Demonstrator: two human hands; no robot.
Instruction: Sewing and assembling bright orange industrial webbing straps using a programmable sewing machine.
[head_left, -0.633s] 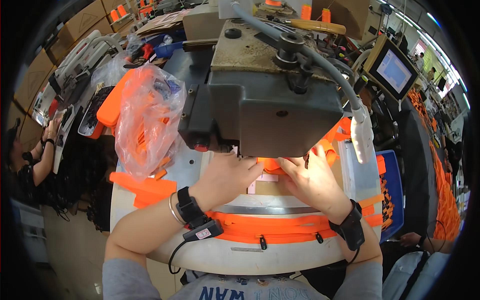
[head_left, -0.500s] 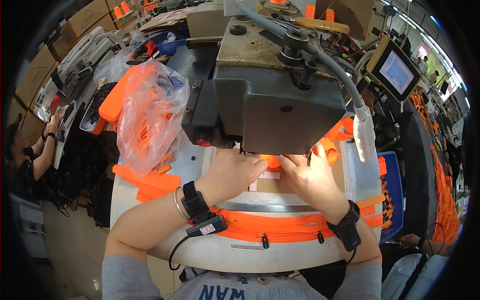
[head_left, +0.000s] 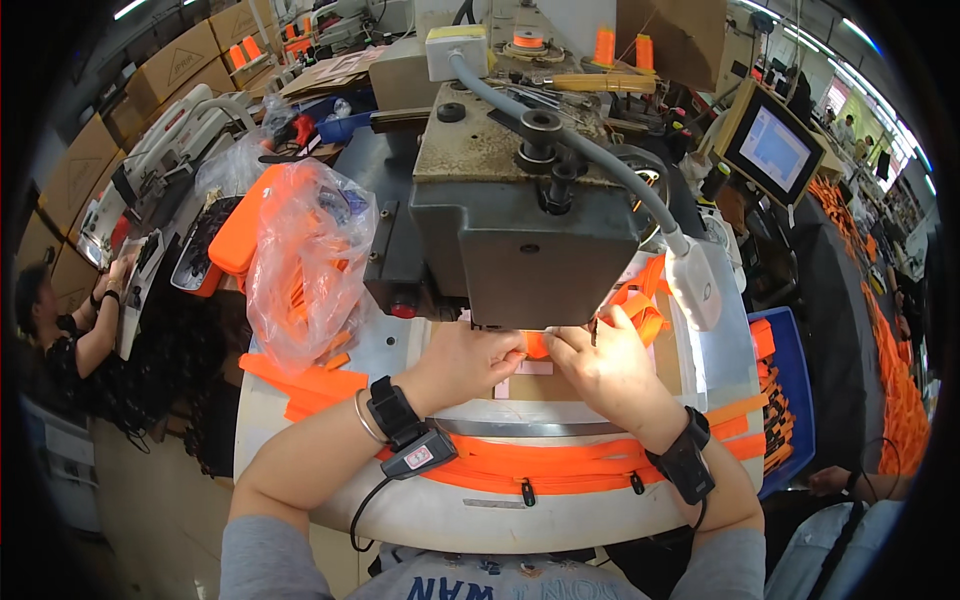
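Note:
Below the dark head of a sewing machine, both my hands work close together on an orange strip. My left hand is closed, its fingertips pinching at the strip's left side. From the right, my right hand bends its fingers onto the same strip, thumb and forefinger close together; the machine head partly hides the fingertips. More orange strip trails in loops behind my right hand. Under the hands lies a brown board with pale pink markings.
Orange zipper tape with black sliders runs along the table's front. A clear plastic bag of orange pieces lies left. A blue bin stands right, a screen behind it. Another person works at far left.
The whole view has shifted slightly, with the machine head appearing a little lower and further left. Both hands stay at the orange strip, with only small finger movement.

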